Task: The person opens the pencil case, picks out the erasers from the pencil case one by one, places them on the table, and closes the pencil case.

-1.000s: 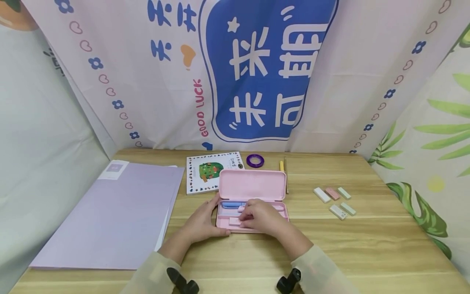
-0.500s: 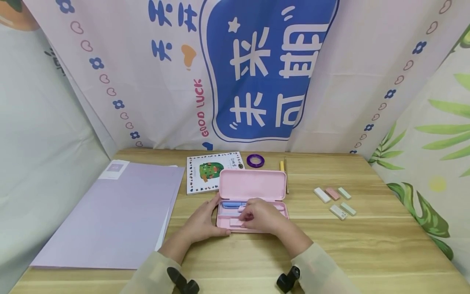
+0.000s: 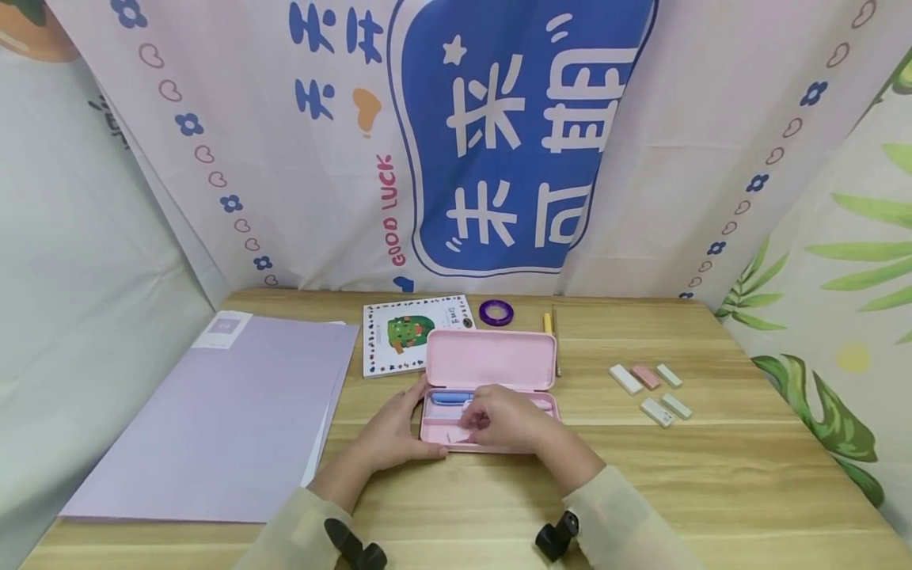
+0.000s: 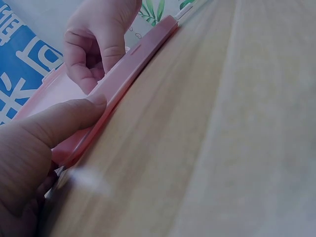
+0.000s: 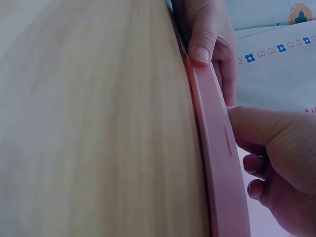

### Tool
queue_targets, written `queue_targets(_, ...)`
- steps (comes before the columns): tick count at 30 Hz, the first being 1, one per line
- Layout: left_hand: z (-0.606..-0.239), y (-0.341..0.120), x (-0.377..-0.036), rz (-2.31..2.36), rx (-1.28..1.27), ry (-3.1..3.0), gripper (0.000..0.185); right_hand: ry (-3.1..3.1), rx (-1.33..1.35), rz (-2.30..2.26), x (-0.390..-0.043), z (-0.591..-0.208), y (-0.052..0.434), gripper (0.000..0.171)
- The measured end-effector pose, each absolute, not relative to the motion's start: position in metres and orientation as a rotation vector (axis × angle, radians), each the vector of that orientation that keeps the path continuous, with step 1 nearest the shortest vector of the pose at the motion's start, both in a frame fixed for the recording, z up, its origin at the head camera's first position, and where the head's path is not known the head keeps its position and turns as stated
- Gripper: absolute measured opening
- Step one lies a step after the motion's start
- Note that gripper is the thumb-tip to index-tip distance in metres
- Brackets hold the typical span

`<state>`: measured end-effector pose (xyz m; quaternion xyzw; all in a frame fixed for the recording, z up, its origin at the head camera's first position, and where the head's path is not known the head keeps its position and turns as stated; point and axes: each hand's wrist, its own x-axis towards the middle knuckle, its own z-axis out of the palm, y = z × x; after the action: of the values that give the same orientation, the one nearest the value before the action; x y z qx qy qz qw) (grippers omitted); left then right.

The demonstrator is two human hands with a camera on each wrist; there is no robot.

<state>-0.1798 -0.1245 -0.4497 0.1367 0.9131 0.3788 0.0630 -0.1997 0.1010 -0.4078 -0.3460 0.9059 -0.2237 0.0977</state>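
Note:
A pink pencil case (image 3: 490, 360) lies with its lid raised on the wooden table. My left hand (image 3: 388, 427) grips its left end, the thumb on the front wall and the fingers at the back corner. My right hand (image 3: 511, 419) reaches into the case and pinches a small pale pink eraser (image 3: 459, 435), which sits tilted in the front compartment, partly covered by the fingertips. A blue pen (image 3: 449, 398) lies in the back compartment beside a pink pen (image 3: 544, 404), half hidden by the right hand. In the left wrist view the thumb (image 4: 74, 116) presses the case's front edge.
Several erasers (image 3: 645, 376) lie loose on the right. Behind the case are a picture booklet (image 3: 388, 317), a purple tape roll (image 3: 496, 313) and a yellow pen-like stick (image 3: 547, 321) next to a thin brown one. A large lilac folder (image 3: 214, 419) covers the left side.
The eraser, earlier lying flat in the front compartment, has tilted under the right fingertips. The right hand has shifted slightly left; the left hand has kept its place.

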Motion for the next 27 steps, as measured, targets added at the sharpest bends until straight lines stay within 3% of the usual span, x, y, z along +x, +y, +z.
queue_targets(11,-0.450,-0.125,-0.179,1.163,0.412,2.752,0.123,2.678,-1.107,-0.546,-0.204,-0.405,0.096,0.016)
queue_targets(17,-0.452,-0.124,-0.179,1.166,0.437,2.765,0.123,2.616,-0.954,-0.794,-0.204,-0.411,0.104,0.012)
queue_targets(27,-0.449,-0.124,-0.178,1.150,0.364,2.748,0.124,2.714,-0.721,-1.156,-0.195,-0.399,0.152,0.023)
